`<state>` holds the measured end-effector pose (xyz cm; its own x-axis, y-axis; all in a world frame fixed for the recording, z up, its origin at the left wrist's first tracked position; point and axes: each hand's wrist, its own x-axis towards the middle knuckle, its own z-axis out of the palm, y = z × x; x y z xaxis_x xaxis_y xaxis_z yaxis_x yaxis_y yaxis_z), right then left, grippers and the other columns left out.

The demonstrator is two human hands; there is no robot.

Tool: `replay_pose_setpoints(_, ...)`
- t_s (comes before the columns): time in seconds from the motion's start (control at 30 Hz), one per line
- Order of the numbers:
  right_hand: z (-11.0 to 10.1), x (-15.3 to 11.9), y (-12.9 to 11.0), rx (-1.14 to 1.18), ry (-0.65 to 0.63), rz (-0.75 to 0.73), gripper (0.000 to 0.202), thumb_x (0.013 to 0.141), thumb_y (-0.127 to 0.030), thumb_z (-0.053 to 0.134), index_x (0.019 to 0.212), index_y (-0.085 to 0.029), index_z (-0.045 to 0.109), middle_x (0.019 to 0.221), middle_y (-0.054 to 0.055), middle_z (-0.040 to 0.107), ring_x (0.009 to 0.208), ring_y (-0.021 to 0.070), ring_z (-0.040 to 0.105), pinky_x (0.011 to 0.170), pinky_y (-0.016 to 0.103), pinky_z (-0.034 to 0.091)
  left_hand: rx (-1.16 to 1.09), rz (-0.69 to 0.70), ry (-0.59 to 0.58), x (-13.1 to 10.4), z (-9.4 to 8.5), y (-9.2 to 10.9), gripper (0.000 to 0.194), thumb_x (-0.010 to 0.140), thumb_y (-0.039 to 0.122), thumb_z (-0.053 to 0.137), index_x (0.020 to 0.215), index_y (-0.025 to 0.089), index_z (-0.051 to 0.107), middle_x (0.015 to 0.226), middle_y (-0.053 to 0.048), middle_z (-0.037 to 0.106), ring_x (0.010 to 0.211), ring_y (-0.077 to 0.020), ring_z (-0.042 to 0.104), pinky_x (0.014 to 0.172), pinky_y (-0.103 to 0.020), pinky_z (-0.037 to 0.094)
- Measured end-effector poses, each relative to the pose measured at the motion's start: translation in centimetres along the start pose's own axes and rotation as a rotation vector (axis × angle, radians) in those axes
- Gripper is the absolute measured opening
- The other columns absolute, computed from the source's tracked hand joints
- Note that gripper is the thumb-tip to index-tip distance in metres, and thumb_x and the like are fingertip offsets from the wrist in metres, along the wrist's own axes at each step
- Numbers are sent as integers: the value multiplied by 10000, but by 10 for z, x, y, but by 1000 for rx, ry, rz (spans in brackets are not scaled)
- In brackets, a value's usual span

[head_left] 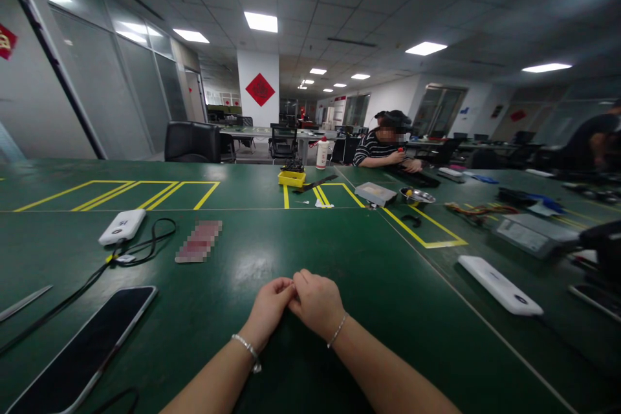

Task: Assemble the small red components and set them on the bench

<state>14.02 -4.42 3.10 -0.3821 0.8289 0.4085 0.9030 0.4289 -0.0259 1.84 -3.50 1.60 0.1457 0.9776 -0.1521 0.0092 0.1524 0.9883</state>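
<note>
My left hand (270, 310) and my right hand (317, 299) meet over the green tabletop (383, 330), fingertips touching. Both have curled, closed fingers; whatever may be pinched between them is hidden. Each wrist wears a thin bracelet. To the left of them lies a pixelated reddish card-like piece (198, 242). A smartphone (87, 349) with a dark screen rests nearer me on the left. Beyond it is a white power bank (122, 227) beside a black cable (97, 277).
On the right lies another white power bank (499, 284). Farther back are a yellow tray (292, 178), a grey metal box (375, 194), a metal bowl (418, 196) and a larger metal case (533, 233). A person in a striped top (371, 150) sits across the table.
</note>
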Motion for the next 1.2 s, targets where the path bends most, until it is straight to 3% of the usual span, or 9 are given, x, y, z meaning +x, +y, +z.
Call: replay_pose_setpoints(1.2, -2, 0, -1, -2, -35, -1, 135, 777, -311, 441, 761, -195, 508, 744, 16, 569, 623, 134, 530, 524, 232, 316, 26, 40, 11, 2, 0, -3, 241, 624, 364, 591, 678, 130, 604, 610, -18, 615, 569, -140, 535, 583, -247, 407)
